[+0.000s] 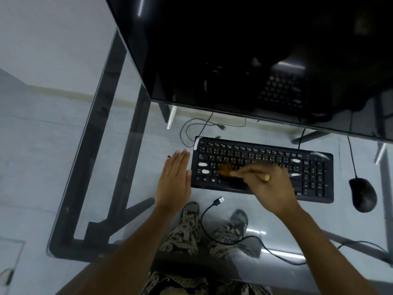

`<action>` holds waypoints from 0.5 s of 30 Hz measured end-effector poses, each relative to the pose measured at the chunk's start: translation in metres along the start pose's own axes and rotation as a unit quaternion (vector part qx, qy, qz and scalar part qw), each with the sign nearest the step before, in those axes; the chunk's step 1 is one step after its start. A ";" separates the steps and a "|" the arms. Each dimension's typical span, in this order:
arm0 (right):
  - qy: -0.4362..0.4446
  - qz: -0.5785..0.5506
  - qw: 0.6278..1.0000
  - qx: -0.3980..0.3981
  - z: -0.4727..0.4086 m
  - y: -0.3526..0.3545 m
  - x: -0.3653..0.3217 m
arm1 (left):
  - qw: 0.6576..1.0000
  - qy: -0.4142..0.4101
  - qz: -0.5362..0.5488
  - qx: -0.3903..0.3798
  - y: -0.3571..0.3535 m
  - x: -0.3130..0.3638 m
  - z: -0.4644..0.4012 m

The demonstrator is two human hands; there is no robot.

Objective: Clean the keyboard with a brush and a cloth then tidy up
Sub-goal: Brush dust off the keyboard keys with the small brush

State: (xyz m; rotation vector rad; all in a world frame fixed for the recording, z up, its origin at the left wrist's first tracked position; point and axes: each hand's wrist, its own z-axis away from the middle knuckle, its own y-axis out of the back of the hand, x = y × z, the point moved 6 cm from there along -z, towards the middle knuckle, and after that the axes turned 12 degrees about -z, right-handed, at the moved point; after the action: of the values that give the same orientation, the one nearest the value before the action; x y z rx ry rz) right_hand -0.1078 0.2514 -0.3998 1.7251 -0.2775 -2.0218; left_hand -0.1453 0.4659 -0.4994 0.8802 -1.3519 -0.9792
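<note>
A black keyboard (306,167) lies on the glass desk (131,145) in front of a dark monitor. My right hand (270,188) grips a wooden-handled brush (229,170), its brown bristles blurred on the keys of the keyboard's left half. My left hand (174,179) rests flat with straight fingers on the glass, its edge against the keyboard's left end. No cloth shows.
A big black monitor (255,60) overhangs the keyboard's far side. A black mouse (362,194) sits to the right. The keyboard's unplugged USB cable (212,209) snakes over the glass near me. My legs and shoes show through the glass.
</note>
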 end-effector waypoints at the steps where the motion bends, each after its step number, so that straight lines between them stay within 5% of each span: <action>1: 0.021 0.007 0.999 0.039 -0.002 0.007 -0.002 | 1.000 0.001 -0.001 0.000 0.000 0.000 0.000; 3: 0.051 0.061 0.994 0.073 -0.006 0.011 -0.006 | 1.000 0.001 0.000 0.000 0.000 0.000 0.000; 7: -0.035 0.062 0.994 -0.078 -0.004 -0.013 -0.002 | 1.000 0.002 0.003 0.002 0.001 0.001 0.001; 11: 0.033 0.051 0.997 0.049 0.008 0.004 -0.009 | 1.000 0.004 0.003 0.003 -0.001 0.000 0.000; 14: -0.051 0.013 0.995 -0.082 0.026 -0.021 0.010 | 1.000 0.005 0.003 0.000 0.000 0.000 0.000; 15: -0.076 -0.034 0.994 -0.064 0.030 -0.021 0.012 | 1.000 0.004 0.002 0.000 0.000 0.001 0.000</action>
State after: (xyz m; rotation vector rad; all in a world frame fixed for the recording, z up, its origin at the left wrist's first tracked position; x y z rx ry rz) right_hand -0.1423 0.2595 -0.4138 1.5247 -0.1350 -2.1746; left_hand -0.1452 0.4655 -0.4990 0.8798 -1.3467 -0.9718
